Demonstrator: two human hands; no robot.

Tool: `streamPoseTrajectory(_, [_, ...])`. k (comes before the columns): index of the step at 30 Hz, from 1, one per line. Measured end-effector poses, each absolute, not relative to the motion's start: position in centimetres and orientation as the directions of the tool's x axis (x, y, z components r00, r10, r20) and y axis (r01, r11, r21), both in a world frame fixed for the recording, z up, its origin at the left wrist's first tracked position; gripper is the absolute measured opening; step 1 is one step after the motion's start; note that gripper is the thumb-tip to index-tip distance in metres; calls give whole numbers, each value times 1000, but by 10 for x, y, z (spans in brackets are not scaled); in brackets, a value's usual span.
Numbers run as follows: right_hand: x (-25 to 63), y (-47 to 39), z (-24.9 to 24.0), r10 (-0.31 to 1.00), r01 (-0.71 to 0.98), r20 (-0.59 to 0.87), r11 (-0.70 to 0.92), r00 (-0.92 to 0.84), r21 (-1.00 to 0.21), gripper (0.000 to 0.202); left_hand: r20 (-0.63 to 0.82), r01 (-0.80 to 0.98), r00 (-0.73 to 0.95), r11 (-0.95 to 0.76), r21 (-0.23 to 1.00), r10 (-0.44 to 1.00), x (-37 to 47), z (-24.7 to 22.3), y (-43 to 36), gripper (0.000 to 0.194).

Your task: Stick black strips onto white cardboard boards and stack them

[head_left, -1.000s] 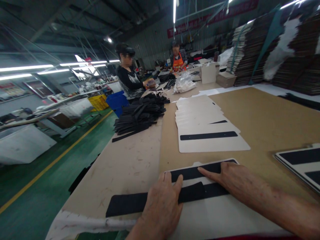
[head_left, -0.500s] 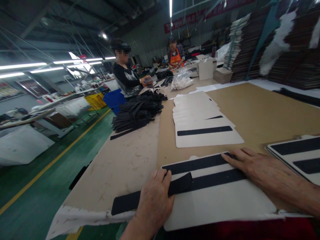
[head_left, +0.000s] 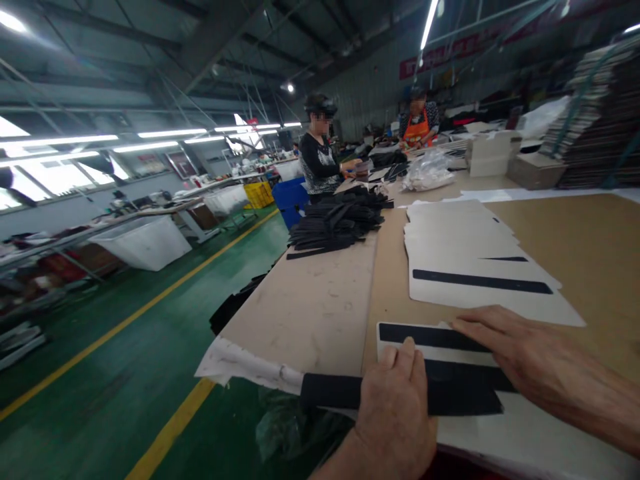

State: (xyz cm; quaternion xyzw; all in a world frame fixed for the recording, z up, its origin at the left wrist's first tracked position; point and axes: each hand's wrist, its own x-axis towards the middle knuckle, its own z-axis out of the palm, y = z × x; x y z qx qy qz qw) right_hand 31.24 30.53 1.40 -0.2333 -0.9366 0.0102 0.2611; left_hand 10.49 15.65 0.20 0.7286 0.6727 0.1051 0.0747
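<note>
A white card panel [head_left: 505, 427] lies at the table's near edge with a black strip [head_left: 430, 336] along its far side. My left hand [head_left: 397, 407] lies flat on a second, loose black strip [head_left: 330, 391] that sticks out past the panel's left end. My right hand [head_left: 520, 360] lies flat across the panel, fingertips on the far strip. Neither hand grips anything.
Overlapping white panels [head_left: 475, 260] with black strips lie further along the brown table [head_left: 320, 307]. A heap of black strips [head_left: 340, 223] sits beyond. Two people [head_left: 320, 157] work at the far end. Card stacks [head_left: 595, 133] rise at right. Green floor lies left.
The view has swung left. My right hand slid back left along the far strip. My left hand stays pressed on the loose black strip.
</note>
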Motion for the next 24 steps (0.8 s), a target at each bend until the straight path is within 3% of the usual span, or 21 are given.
streamPoseTrajectory(6, [237,325,24,275,226,142,930,-951,-292,68,1,975,52,-51,218,999,109,-6,173,68])
streamPoseTrajectory(10, [211,336,17,108,98,27,964,-994,-249,57,71,976,85,-98,194,994,107,-15,174,74])
streamPoseTrajectory(17, [193,325,19,70,69,6,994,-998,-85,40,57,971,94,-104,216,994,106,-22,172,82])
streamPoseTrajectory(24, [197,333,6,52,57,139,998,-989,33,40,60,958,79,-92,272,995,103,-16,176,79])
